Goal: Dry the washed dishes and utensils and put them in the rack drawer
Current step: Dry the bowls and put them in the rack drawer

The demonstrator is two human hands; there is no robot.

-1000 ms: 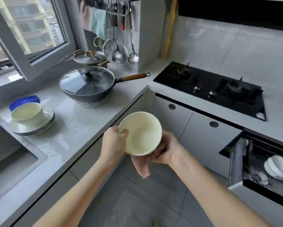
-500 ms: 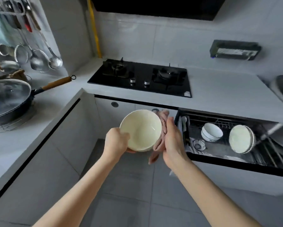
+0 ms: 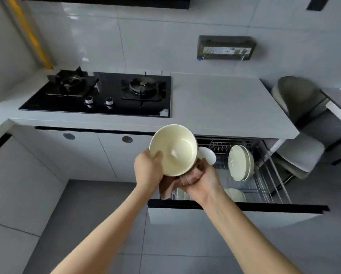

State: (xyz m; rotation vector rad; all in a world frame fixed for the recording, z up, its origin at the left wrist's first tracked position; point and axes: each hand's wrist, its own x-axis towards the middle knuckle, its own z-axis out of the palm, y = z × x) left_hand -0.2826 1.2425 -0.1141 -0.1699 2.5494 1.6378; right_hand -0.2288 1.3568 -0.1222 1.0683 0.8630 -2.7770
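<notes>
Cream glazed ceramic, plain and unmarked: the bowl [image 3: 173, 150] is held in the air over the left end of the open rack drawer [image 3: 254, 215], just in front of the countertop [image 3: 225, 107] edge. Its mouth is tipped toward the camera, so the whole inner surface shows. A bright highlight sits near the centre of the well; whether it is glare or a film of water cannot be told. The rim is round and unchipped where visible.

The left hand [image 3: 148, 171] grips the bowl at its lower left rim, thumb hooked inside, the other fingers hidden behind the wall. The right hand [image 3: 203, 180] is closed round a pinkish-brown cloth [image 3: 187, 177], bunched against the bowl's outer wall at lower right; a fold of cloth hangs below the bowl. Judged from this grip, drying the outside is the step in hand.

The coming move turns on one relation. The drawer's free rack space lies below and to the right of the bowl, on the right hand's side, yet the bowl is carried by the left hand, which would have to reach across or pass it over.

Within the drawer a white bowl [image 3: 208, 155] sits just behind the held one, and cream plates [image 3: 239, 163] stand on edge in the wire rack farther right. A black gas hob [image 3: 98, 93] lies on the counter to the left, well apart.
</notes>
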